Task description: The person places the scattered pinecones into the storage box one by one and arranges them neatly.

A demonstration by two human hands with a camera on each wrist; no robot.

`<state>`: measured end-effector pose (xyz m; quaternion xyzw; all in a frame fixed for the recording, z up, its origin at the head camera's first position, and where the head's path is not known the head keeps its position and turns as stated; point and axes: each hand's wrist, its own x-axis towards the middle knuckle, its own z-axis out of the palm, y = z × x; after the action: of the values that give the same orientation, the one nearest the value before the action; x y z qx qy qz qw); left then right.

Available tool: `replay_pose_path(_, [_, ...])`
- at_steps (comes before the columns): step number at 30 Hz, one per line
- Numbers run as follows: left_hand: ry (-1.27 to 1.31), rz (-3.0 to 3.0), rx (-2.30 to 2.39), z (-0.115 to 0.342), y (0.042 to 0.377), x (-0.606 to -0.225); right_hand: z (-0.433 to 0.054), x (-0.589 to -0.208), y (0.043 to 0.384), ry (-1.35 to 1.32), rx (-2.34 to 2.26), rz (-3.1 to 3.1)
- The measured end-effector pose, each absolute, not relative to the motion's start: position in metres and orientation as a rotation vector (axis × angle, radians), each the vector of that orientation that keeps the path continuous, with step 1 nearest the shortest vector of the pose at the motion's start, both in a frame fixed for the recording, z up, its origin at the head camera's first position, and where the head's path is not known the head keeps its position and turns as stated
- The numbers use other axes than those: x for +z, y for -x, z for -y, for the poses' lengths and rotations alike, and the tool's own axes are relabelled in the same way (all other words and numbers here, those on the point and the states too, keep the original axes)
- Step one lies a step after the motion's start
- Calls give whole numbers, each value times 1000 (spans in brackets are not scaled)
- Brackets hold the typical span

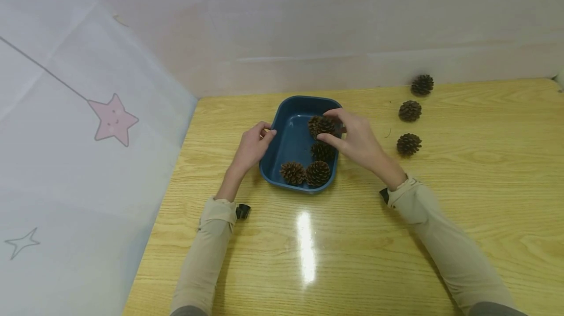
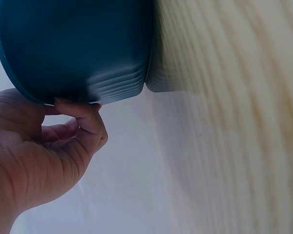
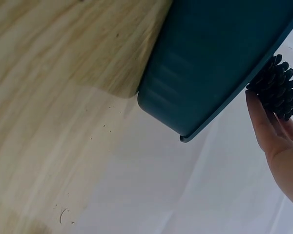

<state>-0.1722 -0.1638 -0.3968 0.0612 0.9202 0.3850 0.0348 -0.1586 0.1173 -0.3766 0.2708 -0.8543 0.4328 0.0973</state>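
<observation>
A dark blue plastic basin [image 1: 284, 147] rests on the wooden table. My left hand [image 1: 254, 145] pinches its left rim between thumb and curled fingers, which the left wrist view shows from beneath the hand [image 2: 63, 141]. Over the right side of the basin, my right hand [image 1: 359, 142] holds a brown pine cone [image 1: 325, 126] between thumb and fingers. In the right wrist view, this pine cone [image 3: 277, 90] is just above the rim. Lower in the basin lie a dark pine cone [image 1: 322, 151] and two lighter ones near the front wall, a left cone [image 1: 293, 173] and a right cone [image 1: 317, 174].
Right of the basin, a near pine cone [image 1: 409, 144], a middle pine cone [image 1: 410, 110] and a far pine cone [image 1: 422, 85] stand in a rough row on the table [image 1: 480, 183]. A pale cloth wall [image 1: 308, 27] rises behind, with another at the left.
</observation>
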Motion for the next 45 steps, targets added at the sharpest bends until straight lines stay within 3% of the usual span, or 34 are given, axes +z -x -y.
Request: replay_pose_path(45, [-203, -2832, 1188, 164, 173, -398, -99, -386, 151, -913, 1297, 2516])
